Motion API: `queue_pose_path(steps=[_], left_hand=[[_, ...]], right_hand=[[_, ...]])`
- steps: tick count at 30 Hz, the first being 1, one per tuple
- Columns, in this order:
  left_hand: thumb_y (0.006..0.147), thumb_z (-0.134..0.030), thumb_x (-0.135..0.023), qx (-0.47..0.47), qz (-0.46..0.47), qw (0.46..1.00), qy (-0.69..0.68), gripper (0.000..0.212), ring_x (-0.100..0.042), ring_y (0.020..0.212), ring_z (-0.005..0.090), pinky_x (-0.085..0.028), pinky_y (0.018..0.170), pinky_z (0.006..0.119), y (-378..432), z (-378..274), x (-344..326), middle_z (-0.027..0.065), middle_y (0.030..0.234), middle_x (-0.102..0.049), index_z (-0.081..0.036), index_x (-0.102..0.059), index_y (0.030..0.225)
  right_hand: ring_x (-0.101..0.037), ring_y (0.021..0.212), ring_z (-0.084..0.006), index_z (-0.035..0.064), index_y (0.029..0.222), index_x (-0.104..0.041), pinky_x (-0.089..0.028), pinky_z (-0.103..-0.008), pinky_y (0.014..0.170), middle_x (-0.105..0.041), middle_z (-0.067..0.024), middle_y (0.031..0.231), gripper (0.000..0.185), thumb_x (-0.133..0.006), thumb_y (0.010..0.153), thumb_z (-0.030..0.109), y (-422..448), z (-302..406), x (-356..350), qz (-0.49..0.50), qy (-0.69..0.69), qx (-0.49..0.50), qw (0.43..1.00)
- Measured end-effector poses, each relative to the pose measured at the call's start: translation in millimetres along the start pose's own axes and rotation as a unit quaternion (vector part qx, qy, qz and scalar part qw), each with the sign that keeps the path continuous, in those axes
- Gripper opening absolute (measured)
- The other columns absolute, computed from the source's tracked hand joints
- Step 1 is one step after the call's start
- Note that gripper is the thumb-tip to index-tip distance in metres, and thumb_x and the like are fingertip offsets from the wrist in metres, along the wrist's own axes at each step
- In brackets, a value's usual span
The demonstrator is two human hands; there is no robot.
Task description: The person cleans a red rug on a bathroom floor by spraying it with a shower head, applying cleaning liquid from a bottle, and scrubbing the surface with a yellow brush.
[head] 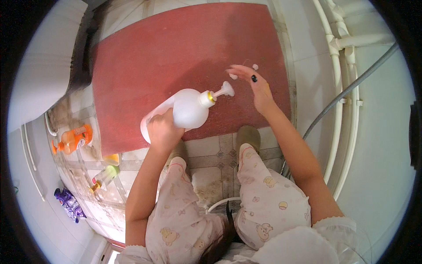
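My left hand [165,128] grips the lower part of a large white pump bottle [190,109], tilted so its neck leans to the right. A gold band circles the neck below its pale pump head [226,89]. Beyond the pump head, my right hand [255,87] is raised with its fingers extended, apart from the bottle. A small white blob [233,76] is at the fingers and another white blob [255,67] is behind them; I cannot tell what they are. A dark oval piece [254,78] shows on that hand.
A red mat [158,59] covers the tiled floor ahead. At left are an orange pump bottle [77,138], a clear bottle with a green end [107,175] and a purple packet [70,204]. White pipes [338,76] and a grey hose [356,84] run along the right wall.
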State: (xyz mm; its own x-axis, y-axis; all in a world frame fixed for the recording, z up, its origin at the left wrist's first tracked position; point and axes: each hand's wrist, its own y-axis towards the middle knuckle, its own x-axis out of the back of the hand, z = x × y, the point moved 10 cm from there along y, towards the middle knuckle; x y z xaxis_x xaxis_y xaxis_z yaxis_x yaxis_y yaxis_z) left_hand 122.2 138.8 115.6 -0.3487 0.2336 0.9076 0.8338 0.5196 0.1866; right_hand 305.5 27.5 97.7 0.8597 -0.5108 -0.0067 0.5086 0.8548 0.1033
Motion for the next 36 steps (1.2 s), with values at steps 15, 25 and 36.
queue_pose_path(steps=[15, 25, 36], left_hand=[[0.062, -0.006, -0.062, 0.296, -0.158, 0.94, -0.064, 0.025, -0.06, 0.068, 0.0261, -0.045, 0.06, 0.032, -136, 151, 28, 0.0162, 0.074, -0.06, 0.002, -0.057, 0.085], [0.074, -0.014, -0.056, 0.585, -0.371, 0.705, -0.154, 0.028, -0.056, 0.074, 0.0202, -0.045, 0.066, 0.03, -290, 234, 53, 0.0151, 0.079, -0.059, 0.009, -0.053, 0.09], [0.073, -0.021, -0.059, 0.687, -0.289, 0.661, -0.089, 0.042, -0.05, 0.088, 0.0255, -0.04, 0.078, 0.035, -361, 232, 30, 0.0166, 0.102, -0.052, 0.005, -0.048, 0.105]], right_hand=[[-0.044, 0.099, -0.0346, 0.0017, 0.119, -0.031, -0.041, -0.0399, 0.077, -0.039, -0.0214, 0.114, 0.058, -0.057, 0.069, 0.017, -139, -133, 127, -0.141, -0.583, -0.349, 0.72], [-0.053, 0.075, -0.0354, 0.0165, 0.125, -0.025, -0.043, -0.0428, 0.065, -0.053, -0.0184, 0.086, 0.054, -0.048, 0.077, 0.023, -116, -136, 98, -0.132, -0.533, -0.299, 0.781], [-0.055, 0.059, -0.0336, 0.0231, 0.123, -0.029, -0.045, -0.0443, 0.051, -0.054, -0.0161, 0.072, 0.044, -0.041, 0.08, 0.027, -92, -168, -35, 0.158, -0.587, -0.184, 0.772]])
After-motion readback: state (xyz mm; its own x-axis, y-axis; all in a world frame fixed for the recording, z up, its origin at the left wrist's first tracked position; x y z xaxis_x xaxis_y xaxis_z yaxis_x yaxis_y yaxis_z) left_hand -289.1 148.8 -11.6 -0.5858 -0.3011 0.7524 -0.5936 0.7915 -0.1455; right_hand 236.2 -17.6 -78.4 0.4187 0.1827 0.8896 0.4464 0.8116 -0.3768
